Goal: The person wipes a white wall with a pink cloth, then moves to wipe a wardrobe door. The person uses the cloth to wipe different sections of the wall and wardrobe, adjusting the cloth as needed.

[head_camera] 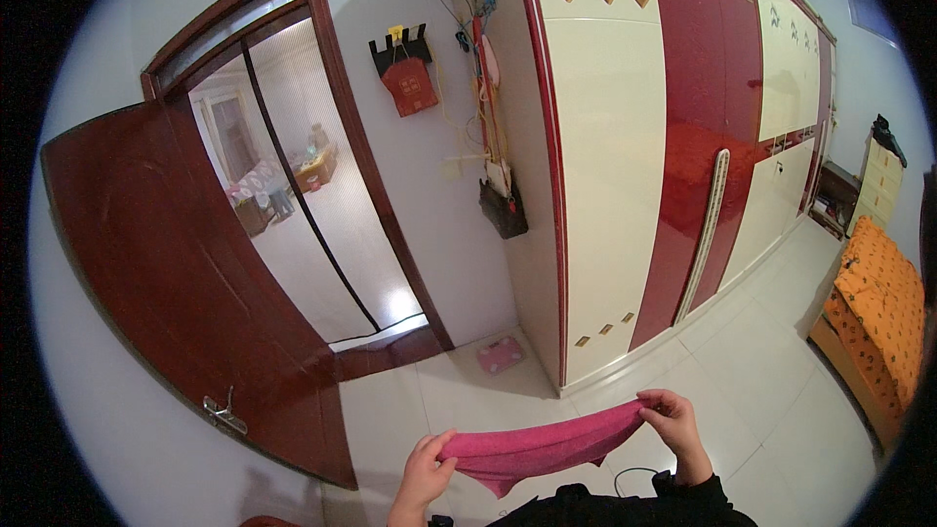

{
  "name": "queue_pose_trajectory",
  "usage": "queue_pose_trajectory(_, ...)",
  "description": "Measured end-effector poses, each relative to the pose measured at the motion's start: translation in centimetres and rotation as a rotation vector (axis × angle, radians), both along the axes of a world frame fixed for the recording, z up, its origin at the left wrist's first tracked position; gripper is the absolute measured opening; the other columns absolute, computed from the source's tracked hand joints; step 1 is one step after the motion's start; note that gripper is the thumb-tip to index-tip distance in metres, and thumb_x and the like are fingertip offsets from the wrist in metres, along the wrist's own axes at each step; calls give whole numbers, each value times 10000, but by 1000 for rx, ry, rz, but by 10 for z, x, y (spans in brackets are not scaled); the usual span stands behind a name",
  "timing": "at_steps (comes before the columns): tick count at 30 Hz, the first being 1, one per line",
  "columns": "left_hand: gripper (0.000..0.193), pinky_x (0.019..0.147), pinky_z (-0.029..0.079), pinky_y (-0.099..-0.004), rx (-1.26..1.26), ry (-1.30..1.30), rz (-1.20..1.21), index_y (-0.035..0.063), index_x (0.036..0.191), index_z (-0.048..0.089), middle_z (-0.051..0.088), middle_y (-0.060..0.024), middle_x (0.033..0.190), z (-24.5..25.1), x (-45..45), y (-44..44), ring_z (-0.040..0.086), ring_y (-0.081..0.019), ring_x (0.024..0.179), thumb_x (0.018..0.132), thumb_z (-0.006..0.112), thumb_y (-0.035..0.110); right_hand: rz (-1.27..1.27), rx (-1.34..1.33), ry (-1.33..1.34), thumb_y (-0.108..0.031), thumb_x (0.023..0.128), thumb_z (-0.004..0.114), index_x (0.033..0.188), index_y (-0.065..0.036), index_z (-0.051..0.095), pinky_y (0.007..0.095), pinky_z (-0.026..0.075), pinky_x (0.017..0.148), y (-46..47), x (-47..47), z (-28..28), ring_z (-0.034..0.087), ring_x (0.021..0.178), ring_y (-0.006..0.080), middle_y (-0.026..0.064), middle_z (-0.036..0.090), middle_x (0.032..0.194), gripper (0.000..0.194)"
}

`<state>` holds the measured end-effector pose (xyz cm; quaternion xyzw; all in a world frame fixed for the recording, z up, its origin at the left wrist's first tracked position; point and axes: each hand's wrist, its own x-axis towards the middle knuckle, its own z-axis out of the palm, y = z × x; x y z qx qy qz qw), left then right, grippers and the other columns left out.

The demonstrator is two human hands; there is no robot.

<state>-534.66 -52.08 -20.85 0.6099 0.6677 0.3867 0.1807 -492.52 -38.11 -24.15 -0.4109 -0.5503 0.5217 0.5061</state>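
A pink cloth point(545, 446) is stretched between my two hands at the bottom of the head view, above the tiled floor. My left hand point(428, 465) pinches its left end between thumb and fingers. At the other end, slightly higher in the picture, my right hand point(670, 417) grips the upper right corner. The cloth sags a little in the middle, and its lower edge hangs in uneven points. Black sleeves show near both wrists.
A dark red wooden door point(190, 263) stands open at the left beside a screened doorway. Ahead is a cream and red wardrobe point(607, 161); a pink scale point(501, 356) lies on the floor by its corner. Bags hang on the wall. At right is a bed with an orange cover point(878, 293).
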Motion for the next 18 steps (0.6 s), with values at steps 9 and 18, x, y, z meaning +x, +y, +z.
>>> queue_pose_trajectory(9, 466, 865, 526, -420, 89, 100, -7, 89, 1287, 669, 647, -145, 1025, 10, -3, 4, 631, -351, 970, 825, 708, 40, -34, 41, -206, 37, 878, 732, 1145, 17, 732, 289, 577, 835, 0, -9, 11, 700, 924, 139, 81, 747, 1006, 268)
queue_pose_trajectory(18, 437, 839, 531, -435, 105, 163, 92, 94, 1248, 684, 652, -141, 1025, 14, -8, -1, 640, -352, 949, 816, 718, 40, 1, 79, -310, -7, 884, 737, 1118, 7, 735, 303, 574, 795, 3, -19, 35, 703, 875, 146, 87, 743, 969, 235)
